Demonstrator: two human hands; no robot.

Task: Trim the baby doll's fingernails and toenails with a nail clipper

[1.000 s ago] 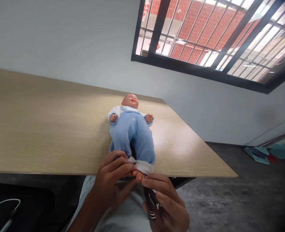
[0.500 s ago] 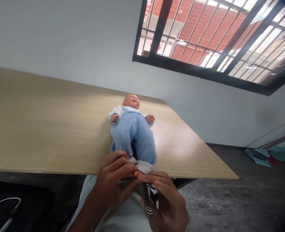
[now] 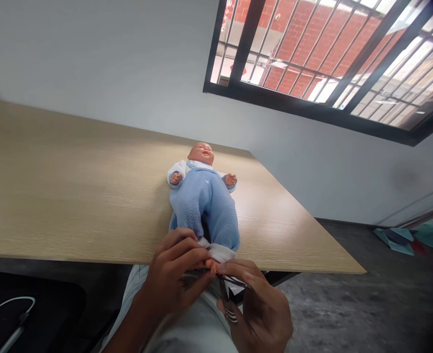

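Note:
A baby doll (image 3: 207,196) in blue fleece overalls and a white top lies on its back on the wooden table (image 3: 91,196), head away from me, feet at the front edge. My left hand (image 3: 175,272) closes its fingers on the doll's bare foot (image 3: 212,266), just below the white trouser cuff (image 3: 221,253). Between the thumb and fingers of my right hand (image 3: 264,306) is a metal nail clipper (image 3: 225,296), its levers spread apart. Its tip is at the doll's toes; whether it touches them I cannot tell.
A black surface (image 3: 54,304) with a white cable (image 3: 25,300) on it is at lower left. My lap (image 3: 183,328) lies under my hands. Teal items (image 3: 400,238) are on the grey floor at right. A barred window (image 3: 312,59) is set in the wall behind.
The nail clipper has turned in my right hand, and its spread levers now show from the side. My left hand stays on the doll's foot. The view has shifted slightly.

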